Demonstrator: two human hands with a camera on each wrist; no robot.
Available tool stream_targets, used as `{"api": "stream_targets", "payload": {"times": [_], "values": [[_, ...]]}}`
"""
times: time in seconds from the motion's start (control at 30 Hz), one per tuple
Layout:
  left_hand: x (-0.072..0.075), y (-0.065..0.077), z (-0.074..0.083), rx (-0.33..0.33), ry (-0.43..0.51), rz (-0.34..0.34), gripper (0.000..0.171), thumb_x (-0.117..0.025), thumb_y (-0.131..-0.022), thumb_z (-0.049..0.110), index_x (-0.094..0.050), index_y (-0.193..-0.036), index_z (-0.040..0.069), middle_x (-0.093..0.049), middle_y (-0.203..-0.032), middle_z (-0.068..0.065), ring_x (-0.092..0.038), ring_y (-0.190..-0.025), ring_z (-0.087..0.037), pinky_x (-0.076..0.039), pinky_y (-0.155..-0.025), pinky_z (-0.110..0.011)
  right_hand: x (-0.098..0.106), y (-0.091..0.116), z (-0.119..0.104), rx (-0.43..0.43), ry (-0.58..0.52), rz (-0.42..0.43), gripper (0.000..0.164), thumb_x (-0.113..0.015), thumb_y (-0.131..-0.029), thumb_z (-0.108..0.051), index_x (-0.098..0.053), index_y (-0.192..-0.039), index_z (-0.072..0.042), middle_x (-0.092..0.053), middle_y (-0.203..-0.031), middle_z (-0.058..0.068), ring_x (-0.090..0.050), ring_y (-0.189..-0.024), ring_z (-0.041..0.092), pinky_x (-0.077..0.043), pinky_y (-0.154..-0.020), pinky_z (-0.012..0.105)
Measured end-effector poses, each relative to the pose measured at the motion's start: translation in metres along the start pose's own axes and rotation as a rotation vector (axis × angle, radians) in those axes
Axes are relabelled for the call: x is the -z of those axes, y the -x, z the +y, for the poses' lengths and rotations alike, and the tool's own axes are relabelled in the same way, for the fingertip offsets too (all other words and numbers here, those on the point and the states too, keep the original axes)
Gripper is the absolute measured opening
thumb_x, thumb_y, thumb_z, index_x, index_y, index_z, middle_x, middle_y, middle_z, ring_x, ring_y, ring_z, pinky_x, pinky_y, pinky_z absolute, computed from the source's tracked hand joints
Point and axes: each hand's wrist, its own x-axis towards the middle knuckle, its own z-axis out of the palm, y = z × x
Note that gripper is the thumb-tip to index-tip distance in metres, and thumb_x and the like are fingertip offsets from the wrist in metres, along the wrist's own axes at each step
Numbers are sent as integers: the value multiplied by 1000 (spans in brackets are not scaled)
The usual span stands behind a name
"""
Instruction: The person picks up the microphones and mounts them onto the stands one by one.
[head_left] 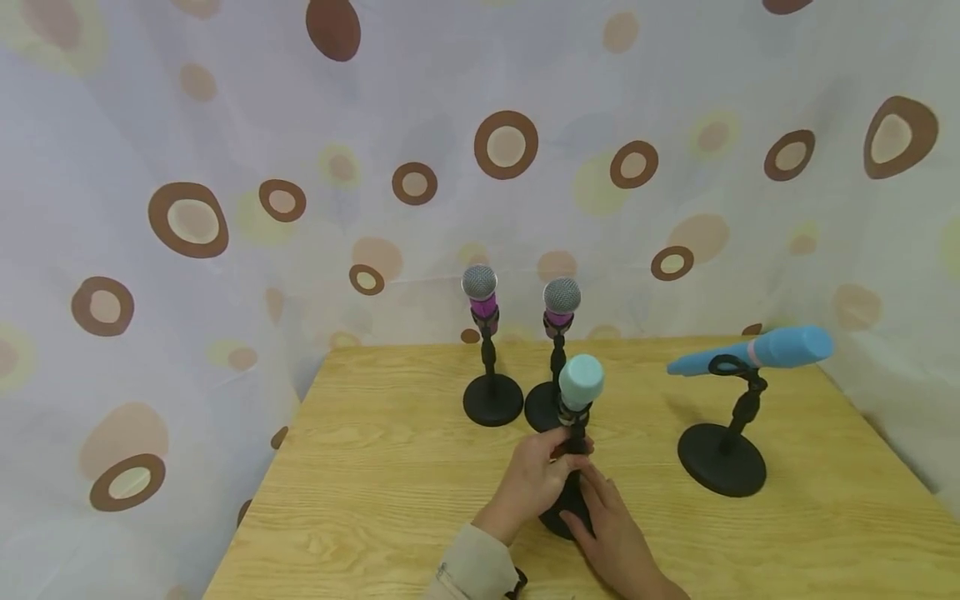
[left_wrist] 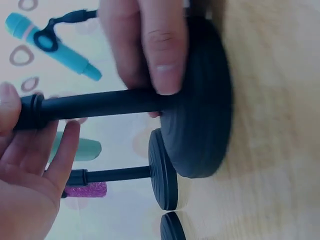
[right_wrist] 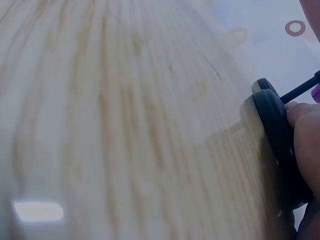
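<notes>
A microphone with a pale mint head (head_left: 581, 382) sits in the clip of a black microphone stand (left_wrist: 100, 104). My left hand (head_left: 528, 479) grips the upper post of this stand, thumb and fingers around its collar in the left wrist view. Lower down, my right hand (head_left: 618, 537) holds the stand by the bottom of the post and the round base (left_wrist: 205, 120). In the right wrist view, part of the right hand (right_wrist: 307, 135) shows against the base, and most of its fingers are hidden.
Behind stand two microphones with silver mesh heads and purple bodies, one left (head_left: 480, 283) and one nearer the middle (head_left: 562, 297). On the right, a blue microphone (head_left: 791, 346) lies tilted in its stand (head_left: 722, 460). A patterned curtain (head_left: 420, 100) backs the wooden table (head_left: 360, 467).
</notes>
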Motion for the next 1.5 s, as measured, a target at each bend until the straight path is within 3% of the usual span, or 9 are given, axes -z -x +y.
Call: {"api": "stream_targets", "payload": {"times": [0.13, 0.37, 0.47, 0.57, 0.67, 0.8, 0.97, 1.2, 1.5], "values": [[1, 12, -6, 30, -117, -36, 27, -57, -100, 22, -63, -126, 18, -71, -120, 2, -65, -113, -9, -54, -92, -21, -2, -1, -5, -20, -15, -28, 56, -73, -90, -22, -55, -134, 9, -47, -146, 24, -47, -134, 41, -40, -105, 62], [-3, 49, -26, 44, -624, -216, 39, -59, -97, 5, -56, -136, 3, -57, -140, -10, -57, -129, -20, -51, -101, -27, 0, -1, -10, -57, -48, -93, 56, -69, -94, -27, -53, -138, 4, -45, -149, 22, -42, -139, 41, -37, -109, 62], [-4, 56, -25, 32, -742, -270, 52, -69, -92, 11, -52, -141, 0, -48, -150, -11, -49, -137, -21, -48, -106, -28, 5, -4, -11, -71, -68, -127, 57, -68, -94, -28, -52, -139, 4, -42, -151, 22, -39, -141, 41, -34, -112, 61], [-6, 55, -21, 10, -844, -277, 64, -77, -85, 26, -54, -140, 1, -48, -149, -10, -49, -137, -20, -48, -104, -25, 8, -5, -11, -65, -78, -143, 58, -68, -94, -27, -51, -139, 6, -43, -151, 22, -38, -141, 41, -33, -112, 60], [-10, 55, -20, -14, -919, -247, 69, -80, -79, 34, -58, -136, 2, -53, -145, -10, -53, -133, -20, -51, -100, -22, 9, -5, -10, -66, -81, -159, 60, -68, -94, -26, -50, -140, 7, -43, -150, 23, -39, -141, 42, -33, -113, 59], [-14, 56, -22, -24, -938, -213, 66, -80, -78, 34, -61, -133, 2, -56, -141, -9, -55, -131, -20, -52, -97, -21, 8, -3, -9, -66, -50, -159, 61, -69, -93, -27, -50, -141, 6, -44, -151, 22, -41, -140, 40, -35, -112, 57], [-17, 53, -20, -37, -976, -224, 66, -79, -78, 36, -62, -131, 2, -57, -139, -8, -55, -130, -18, -49, -102, -22, 7, 2, -8, -48, 35, -146, 61, -69, -93, -27, -50, -141, 4, -43, -151, 20, -43, -139, 38, -41, -109, 54], [-25, 46, -13, -46, -1176, -318, 53, -73, -89, 34, -61, -133, 7, -55, -143, -6, -52, -134, -17, -42, -109, -20, 14, 9, -10, -7, 127, -121, 56, -71, -92, -25, -55, -136, 6, -48, -148, 20, -47, -136, 39, -48, -102, 50], [-31, 47, -13, -190, -1426, -281, 41, -65, -96, 35, -65, -129, 11, -62, -135, -2, -53, -131, -15, -41, -110, -22, 21, 12, -11, 43, 126, -83, 56, -75, -88, -21, -57, -132, 8, -50, -145, 22, -50, -132, 42, -50, -99, 50]]}}
